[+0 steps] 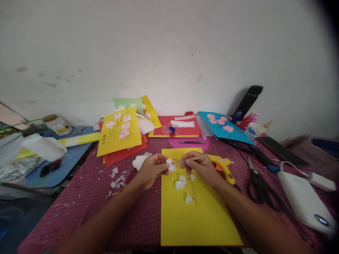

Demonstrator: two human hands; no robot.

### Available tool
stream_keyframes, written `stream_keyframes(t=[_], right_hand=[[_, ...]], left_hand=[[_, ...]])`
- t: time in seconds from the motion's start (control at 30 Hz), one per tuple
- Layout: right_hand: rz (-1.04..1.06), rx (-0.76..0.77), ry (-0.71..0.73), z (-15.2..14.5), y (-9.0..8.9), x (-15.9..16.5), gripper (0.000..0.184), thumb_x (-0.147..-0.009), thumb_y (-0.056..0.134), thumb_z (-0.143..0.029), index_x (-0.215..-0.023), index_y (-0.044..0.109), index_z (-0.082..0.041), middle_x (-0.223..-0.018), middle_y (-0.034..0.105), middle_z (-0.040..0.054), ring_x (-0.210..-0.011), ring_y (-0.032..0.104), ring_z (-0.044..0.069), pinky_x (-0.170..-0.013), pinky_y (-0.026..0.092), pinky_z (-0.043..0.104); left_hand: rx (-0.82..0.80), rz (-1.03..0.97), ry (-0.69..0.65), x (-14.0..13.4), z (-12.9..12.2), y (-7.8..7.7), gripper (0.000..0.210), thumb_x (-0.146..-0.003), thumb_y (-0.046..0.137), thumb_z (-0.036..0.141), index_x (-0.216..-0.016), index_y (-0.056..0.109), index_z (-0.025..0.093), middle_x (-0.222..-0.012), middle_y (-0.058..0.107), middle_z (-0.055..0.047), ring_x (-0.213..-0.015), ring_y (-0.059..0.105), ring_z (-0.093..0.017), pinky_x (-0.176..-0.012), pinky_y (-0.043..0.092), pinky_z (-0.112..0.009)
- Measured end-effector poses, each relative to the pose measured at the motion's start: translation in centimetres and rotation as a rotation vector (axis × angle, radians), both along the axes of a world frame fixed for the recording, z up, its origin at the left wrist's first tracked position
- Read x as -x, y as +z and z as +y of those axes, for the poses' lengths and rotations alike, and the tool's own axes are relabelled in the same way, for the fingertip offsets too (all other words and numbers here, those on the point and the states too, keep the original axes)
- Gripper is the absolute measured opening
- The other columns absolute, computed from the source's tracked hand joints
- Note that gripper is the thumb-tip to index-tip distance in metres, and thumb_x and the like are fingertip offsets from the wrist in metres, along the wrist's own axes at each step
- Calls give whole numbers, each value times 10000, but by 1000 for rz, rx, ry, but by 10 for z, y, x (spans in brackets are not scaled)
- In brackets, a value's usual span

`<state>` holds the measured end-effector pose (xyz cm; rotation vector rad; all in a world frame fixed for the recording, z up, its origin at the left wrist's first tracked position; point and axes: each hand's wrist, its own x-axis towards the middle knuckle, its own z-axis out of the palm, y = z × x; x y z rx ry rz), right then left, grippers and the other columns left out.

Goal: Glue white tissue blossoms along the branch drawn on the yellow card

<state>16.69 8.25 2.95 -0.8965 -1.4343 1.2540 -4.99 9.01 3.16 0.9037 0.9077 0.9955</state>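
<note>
Over the top part of a yellow sheet of card (196, 225), my left hand (152, 170) pinches a small white paper petal (171, 165) between thumb and fingers. My right hand (202, 167) grips a thin pale wooden stick (199, 157), whose tip points left at the petal; whether they touch I cannot tell. Below my hands, white paper petals (180, 183) sit along a thin drawn branch (194, 192) on the card. A crumpled white paper piece (140, 160) lies beside my left hand, with torn white scraps (118, 181) nearer me.
A yellow glue gun (225, 169) lies behind my right hand. Scissors (261, 188) and a white power bank (304, 201) are further right. Finished flower cards (120, 132) stack at left, a blue one (225, 128) at right. A purple-handled brush (192, 142) lies behind the card.
</note>
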Motion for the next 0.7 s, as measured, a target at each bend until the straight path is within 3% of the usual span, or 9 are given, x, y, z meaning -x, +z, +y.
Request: stream_keyframes(t=[0.57, 0.7], right_hand=[[-39, -30, -23, 2, -5, 1, 246, -836, 685, -389, -797, 769, -162, -955, 691, 101, -503, 611, 96, -480, 498, 249], [-53, -13, -51, 1, -1, 2, 276, -832, 684, -411, -742, 748, -158, -821, 695, 73, -481, 592, 95, -453, 470, 231]], left_hand=[[25, -75, 40, -2, 1, -4, 401, -582, 861, 184, -893, 610, 143, -761, 697, -17, -669, 637, -114, -626, 499, -226], [1, -52, 34, -3, 0, -4, 396, -601, 853, 198, -902, 602, 140, -771, 698, -21, -664, 634, -115, -627, 508, -234]])
